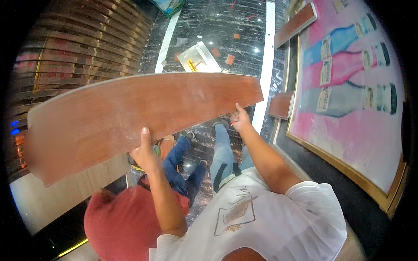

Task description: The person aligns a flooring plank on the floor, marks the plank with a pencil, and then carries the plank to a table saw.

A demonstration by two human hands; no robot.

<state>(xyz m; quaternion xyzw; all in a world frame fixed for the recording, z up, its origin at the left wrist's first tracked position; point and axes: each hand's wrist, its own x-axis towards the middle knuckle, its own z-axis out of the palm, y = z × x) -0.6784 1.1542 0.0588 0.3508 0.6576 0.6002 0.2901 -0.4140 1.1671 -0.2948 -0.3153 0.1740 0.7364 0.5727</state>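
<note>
So the brown board [143, 108] is held up in front of the person, above the dark marbled floor [213, 28], broad face toward the camera. Its long axis runs roughly left to right across the body, right end pointing a bit farther forward, left end nearer (fisheye bends edges, so don't trust that curve). Left grip [146, 150] is clamped on the near edge around mid-length, thumb on top; right grip [241, 119] pinches that same edge close to the right end, thumb up too. To hold it well, I'd spread the hands more evenly: the left half has no hand on it and could droop. I'd also mind the co-worker in the red shirt [126, 222], low on the left. Farther out there's a yellow tool [192, 65] on a pale flat thing [209, 61], two short brown pieces [297, 26] by a framed bottle picture [313, 102], and slats [87, 43] at far left.
</note>
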